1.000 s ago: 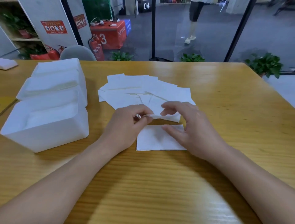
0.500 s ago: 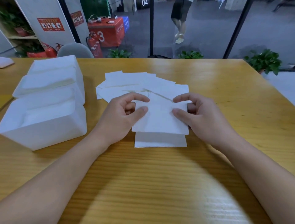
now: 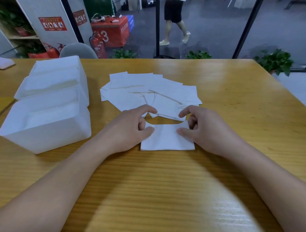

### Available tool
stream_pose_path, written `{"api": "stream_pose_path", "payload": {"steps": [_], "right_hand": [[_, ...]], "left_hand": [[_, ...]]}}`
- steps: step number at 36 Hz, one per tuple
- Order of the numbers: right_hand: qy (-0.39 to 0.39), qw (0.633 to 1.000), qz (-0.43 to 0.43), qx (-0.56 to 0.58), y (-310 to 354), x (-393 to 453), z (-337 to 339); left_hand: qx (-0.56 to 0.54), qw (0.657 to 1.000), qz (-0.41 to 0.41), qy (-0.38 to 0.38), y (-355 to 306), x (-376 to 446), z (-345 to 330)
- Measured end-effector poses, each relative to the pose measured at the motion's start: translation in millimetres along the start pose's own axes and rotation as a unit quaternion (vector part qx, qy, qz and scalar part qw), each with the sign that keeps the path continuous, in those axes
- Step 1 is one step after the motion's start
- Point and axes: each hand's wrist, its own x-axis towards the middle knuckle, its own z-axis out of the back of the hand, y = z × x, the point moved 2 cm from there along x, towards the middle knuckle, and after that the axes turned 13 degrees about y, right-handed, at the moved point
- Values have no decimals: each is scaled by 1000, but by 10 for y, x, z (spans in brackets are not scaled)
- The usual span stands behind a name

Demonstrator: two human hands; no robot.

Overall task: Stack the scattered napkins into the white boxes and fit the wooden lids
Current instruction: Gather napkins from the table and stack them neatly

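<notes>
White napkin point(image 3: 167, 140) pinched by both hands' fingers point(image 3: 149, 130); uneven release could skew the small stack toward 12 o'clock

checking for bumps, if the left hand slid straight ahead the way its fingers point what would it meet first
Probably the scattered napkins: the left hand points away across the table, its index fingertip nearly over their near edge.

A white "3" stands on the red box point(image 3: 114, 31) beyond the table's far edge, "04" shows partly above it on a dark board point(image 3: 150, 2); the red posters' point(image 3: 52, 23) print is unreadable.
</notes>
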Motion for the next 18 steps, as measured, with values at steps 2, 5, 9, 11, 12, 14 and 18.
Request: {"api": "stream_pose_path", "payload": {"steps": [2,5,9,11,12,14,18], "right_hand": [[-18,1000,2,-25,-3,3,6],[-48,994,27,-93,5,8,29],[-41,983,69,-164,-1,37,2],[-29,978,74,-193,-17,45,-19],[-25,977,75,-197,-21,47,-21],[-18,978,73,-196,-21,49,-11],[2,977,80,-199,-4,30,-11]], "left_hand": [[10,1000,6,-4,6,-2,0],[51,998,14,-25,27,-2,22],[41,997,7,-69,57,7,62],[23,997,-4,-76,59,19,35],[24,997,-9,-75,57,25,9],[34,997,-20,-69,58,34,-45],[63,996,-17,-55,74,67,-116]]}}
